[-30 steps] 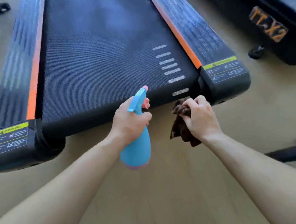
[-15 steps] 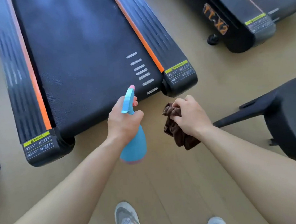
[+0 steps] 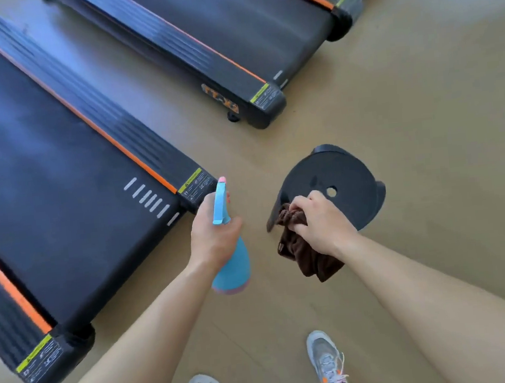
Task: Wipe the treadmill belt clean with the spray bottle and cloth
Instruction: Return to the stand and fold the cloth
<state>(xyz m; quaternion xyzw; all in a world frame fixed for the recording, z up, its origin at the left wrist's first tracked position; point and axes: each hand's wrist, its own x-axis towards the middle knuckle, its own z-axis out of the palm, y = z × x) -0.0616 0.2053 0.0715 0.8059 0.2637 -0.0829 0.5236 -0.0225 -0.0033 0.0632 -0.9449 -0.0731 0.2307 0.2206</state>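
At nine o'clock across the tan floor (image 3: 421,98) lies the treadmill belt (image 3: 42,168), a second treadmill (image 3: 229,23) at twelve. Near three o'clock of centre stands a black stool (image 3: 345,176). Centrally, the left hand (image 3: 214,235) grips the blue spray bottle (image 3: 232,270); just right, the right hand (image 3: 322,221) clutches the brown cloth (image 3: 307,260). Grey shoes (image 3: 326,360) show at six.

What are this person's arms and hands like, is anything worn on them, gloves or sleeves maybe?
Nothing is worn on them. Both forearms are bare up to the edge of the picture, with no sleeve in view. The left hand and the right hand have no gloves, and no watch, ring or band shows at either wrist. Lower down, the feet wear grey trainers with orange accents.
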